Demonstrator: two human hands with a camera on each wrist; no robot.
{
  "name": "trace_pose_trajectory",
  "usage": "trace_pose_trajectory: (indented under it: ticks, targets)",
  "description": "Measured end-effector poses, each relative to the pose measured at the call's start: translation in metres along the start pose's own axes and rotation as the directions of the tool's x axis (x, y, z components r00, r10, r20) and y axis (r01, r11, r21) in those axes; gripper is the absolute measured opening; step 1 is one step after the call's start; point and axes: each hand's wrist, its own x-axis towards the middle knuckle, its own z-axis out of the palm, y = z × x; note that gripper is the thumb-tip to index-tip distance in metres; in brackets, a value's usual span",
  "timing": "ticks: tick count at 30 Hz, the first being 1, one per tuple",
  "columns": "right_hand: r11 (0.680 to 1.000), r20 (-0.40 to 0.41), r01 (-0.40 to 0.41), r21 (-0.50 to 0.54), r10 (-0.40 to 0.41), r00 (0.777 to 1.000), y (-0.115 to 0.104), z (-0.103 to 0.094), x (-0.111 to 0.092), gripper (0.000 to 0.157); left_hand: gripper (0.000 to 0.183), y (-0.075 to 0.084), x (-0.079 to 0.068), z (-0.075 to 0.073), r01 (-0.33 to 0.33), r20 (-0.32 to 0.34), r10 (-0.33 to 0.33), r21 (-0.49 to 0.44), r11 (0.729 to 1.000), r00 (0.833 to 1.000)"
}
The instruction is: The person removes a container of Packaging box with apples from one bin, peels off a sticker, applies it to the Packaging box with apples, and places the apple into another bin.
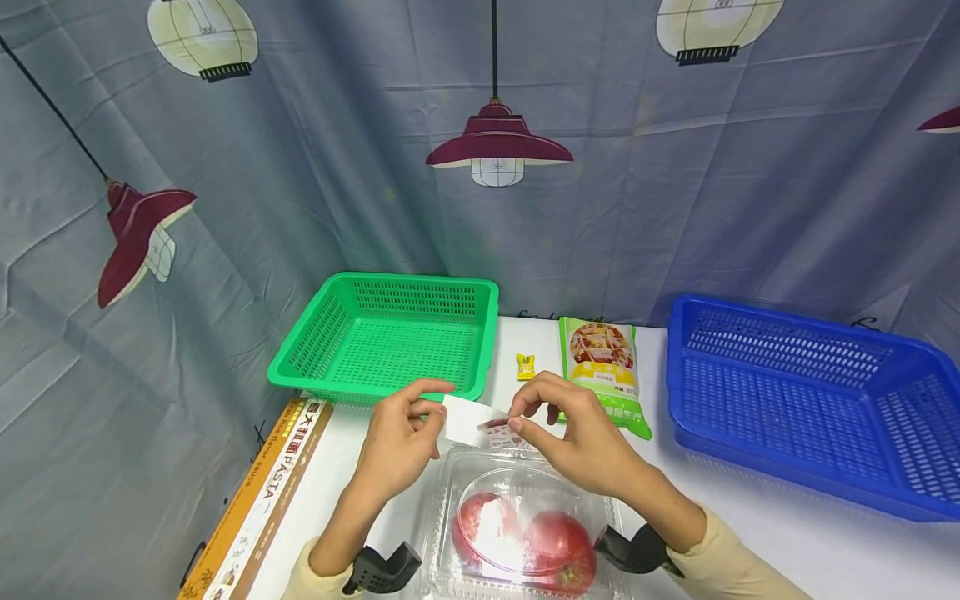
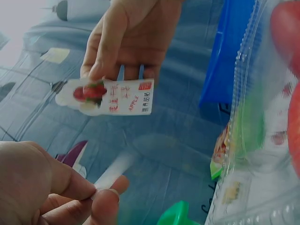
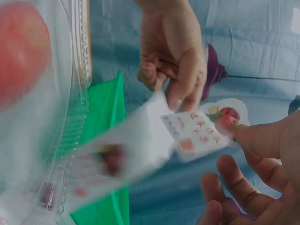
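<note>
My left hand (image 1: 397,442) pinches a white backing strip (image 1: 462,419) between thumb and fingers. In the right wrist view the strip (image 3: 133,150) hangs blurred and carries another printed label. My right hand (image 1: 581,429) pinches the rounded end of a small apple sticker (image 2: 131,98), its other fingers spread loosely. Red fruit and the word APPLE are printed on it. Sticker and strip overlap in the head view, above a lidded clear plastic box (image 1: 450,475). Inside the box are two red apples (image 1: 558,546).
A green basket (image 1: 487,333) stands back left and a blue basket (image 1: 678,375) at the right. Between them lie a green food bag (image 1: 603,367) and a small yellow packet (image 1: 526,367). A long pasta box (image 1: 262,508) lies along the left side.
</note>
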Motion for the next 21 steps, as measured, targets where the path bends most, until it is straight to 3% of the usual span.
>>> trace_pose_trajectory:
  ticks: [16, 21]
  targets:
    - [0.997, -0.045, -0.080, -0.009, 0.079, 0.996, 0.003, -0.006, -0.008, 0.019, 0.028, -0.031, -0.009, -0.013, 0.118, -0.112, -0.116, 0.015, 0.993, 0.987]
    - [0.993, -0.054, -0.120, 0.012, 0.120, 0.991, 0.006, -0.007, -0.014, 0.020, 0.028, -0.042, -0.013, -0.015, 0.132, -0.154, -0.123, 0.046, 0.990, 0.980]
